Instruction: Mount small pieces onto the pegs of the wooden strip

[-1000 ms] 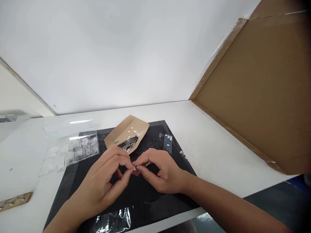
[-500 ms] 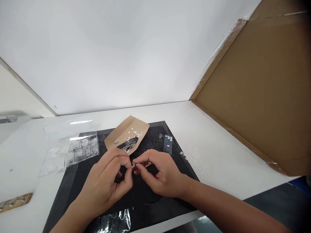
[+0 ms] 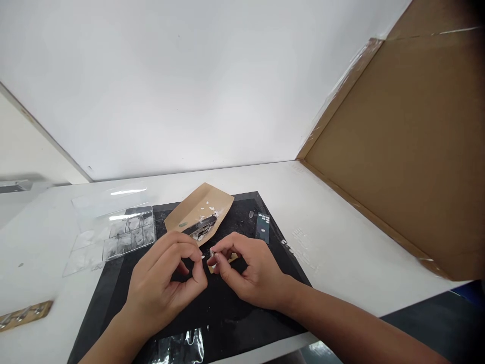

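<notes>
My left hand (image 3: 166,278) is over the black mat (image 3: 227,328), its thumb and index finger curled towards each other. A tiny white piece (image 3: 202,257) shows at its index fingertip. Across a small gap, my right hand (image 3: 252,268) pinches a small shiny silvery piece (image 3: 212,252) between thumb and finger. Partly hidden behind the right fingers is a small tan piece (image 3: 211,270). Just beyond both hands lies a brown paper tray (image 3: 182,210) with white flakes and a dark flat strip (image 3: 204,222) in it.
At left stands an open clear compartment box (image 3: 129,235) holding pale pieces. A dark card (image 3: 262,227) with white ovals lies on the mat's right side, near small clear tabs (image 3: 301,242). Cardboard (image 3: 397,151) walls the right. A wooden strip (image 3: 26,314) with metal bits lies far left.
My fingertips, close together before, have drawn slightly apart. The white piece now shows at the left fingertip, and the silvery piece stays in the right hand. The view has shifted slightly.
</notes>
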Tool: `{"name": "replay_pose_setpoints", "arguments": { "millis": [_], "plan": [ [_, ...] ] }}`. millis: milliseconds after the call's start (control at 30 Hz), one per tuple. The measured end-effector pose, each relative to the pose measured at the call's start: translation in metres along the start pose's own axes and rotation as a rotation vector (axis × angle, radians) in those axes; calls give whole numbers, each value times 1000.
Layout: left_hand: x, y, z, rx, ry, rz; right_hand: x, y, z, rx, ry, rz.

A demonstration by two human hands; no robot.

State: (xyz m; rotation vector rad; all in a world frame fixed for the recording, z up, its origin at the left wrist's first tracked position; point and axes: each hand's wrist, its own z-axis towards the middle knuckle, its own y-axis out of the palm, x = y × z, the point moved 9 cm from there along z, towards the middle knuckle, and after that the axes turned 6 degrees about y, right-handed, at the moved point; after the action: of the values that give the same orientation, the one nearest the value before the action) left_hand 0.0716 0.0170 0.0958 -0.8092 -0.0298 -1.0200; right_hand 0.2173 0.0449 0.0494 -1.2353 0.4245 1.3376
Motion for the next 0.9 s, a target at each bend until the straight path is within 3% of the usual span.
{"name": "replay_pose_setpoints", "arguments": {
  "millis": [233, 567, 900],
  "plan": [
    [-30, -13, -5, 127, -147, 176, 6, 4, 2, -75, 43, 23],
    [-54, -5, -4, 19, -147, 323, 8, 0, 5, -42, 80, -45],
    [-73, -8, -8, 33, -157, 422, 14, -3, 5, -27, 124, -33]
  ]
}}
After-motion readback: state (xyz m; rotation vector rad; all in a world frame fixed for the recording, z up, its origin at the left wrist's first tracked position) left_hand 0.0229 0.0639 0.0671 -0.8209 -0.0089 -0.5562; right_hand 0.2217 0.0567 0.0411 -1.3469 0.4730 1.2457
